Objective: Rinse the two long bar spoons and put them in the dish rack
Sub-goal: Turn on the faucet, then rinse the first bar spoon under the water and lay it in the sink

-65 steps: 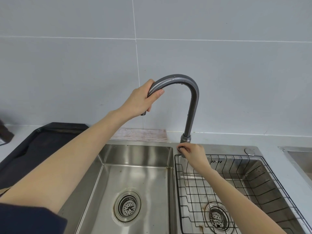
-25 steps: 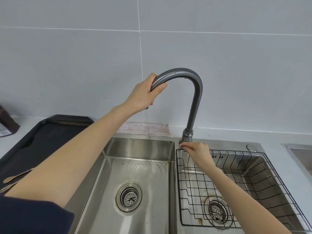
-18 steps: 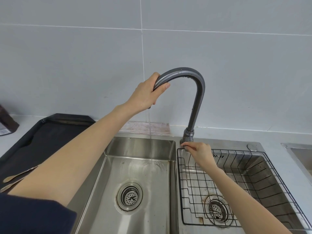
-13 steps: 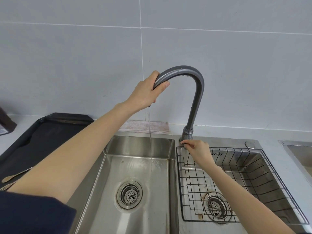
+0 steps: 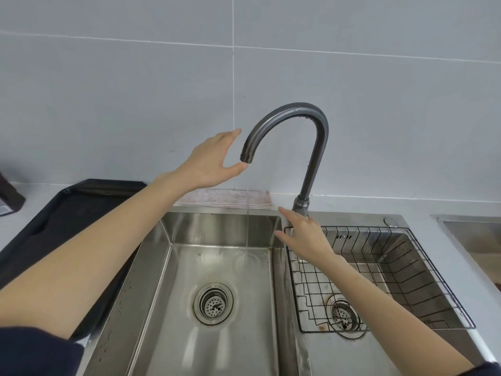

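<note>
A dark grey gooseneck tap (image 5: 311, 137) arches over the left basin (image 5: 217, 270), and a thin stream of water (image 5: 247, 221) falls from its spout. My left hand (image 5: 211, 161) hovers just left of the spout, fingers spread and holding nothing. My right hand (image 5: 303, 234) is open, a little in front of the tap's base, above the corner of the black wire dish rack (image 5: 401, 270) that sits in the right basin. Neither bar spoon is in view.
A black tray (image 5: 67, 213) lies on the counter left of the sink. A folded cloth (image 5: 225, 198) rests behind the left basin against the tiled wall. Another steel basin (image 5: 477, 240) shows at the right edge. A dark box (image 5: 8, 196) stands at far left.
My left hand has let go of the spout and opened beside it. My right hand has come off the tap's base and opened. Water keeps running.
</note>
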The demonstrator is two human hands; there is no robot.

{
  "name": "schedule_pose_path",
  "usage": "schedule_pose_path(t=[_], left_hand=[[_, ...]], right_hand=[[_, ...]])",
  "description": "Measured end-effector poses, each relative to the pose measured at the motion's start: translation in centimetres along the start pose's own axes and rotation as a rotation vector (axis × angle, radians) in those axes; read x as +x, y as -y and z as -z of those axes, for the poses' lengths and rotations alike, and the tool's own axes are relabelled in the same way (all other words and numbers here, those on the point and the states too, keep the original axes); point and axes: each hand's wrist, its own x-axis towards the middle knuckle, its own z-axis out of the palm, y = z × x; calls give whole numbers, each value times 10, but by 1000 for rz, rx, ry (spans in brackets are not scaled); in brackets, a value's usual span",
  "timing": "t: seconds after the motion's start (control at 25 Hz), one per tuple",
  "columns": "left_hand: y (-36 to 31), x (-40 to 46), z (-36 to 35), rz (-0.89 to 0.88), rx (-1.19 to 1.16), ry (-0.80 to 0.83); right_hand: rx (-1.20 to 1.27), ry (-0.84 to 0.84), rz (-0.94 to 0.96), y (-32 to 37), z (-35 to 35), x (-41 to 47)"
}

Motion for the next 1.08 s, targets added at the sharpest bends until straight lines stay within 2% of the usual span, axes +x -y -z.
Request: schedule_pose_path(t=[0.2,0.72,1.08], left_hand=[[41,-33,-2,39,72,41],[156,-127,-11,144,72,284],[243,-162,-13,314,16,321]], right_hand=[[-46,79,12,32,-20,-2],[-2,126,35,141,-106,1],[43,217,106,214,-157,32]])
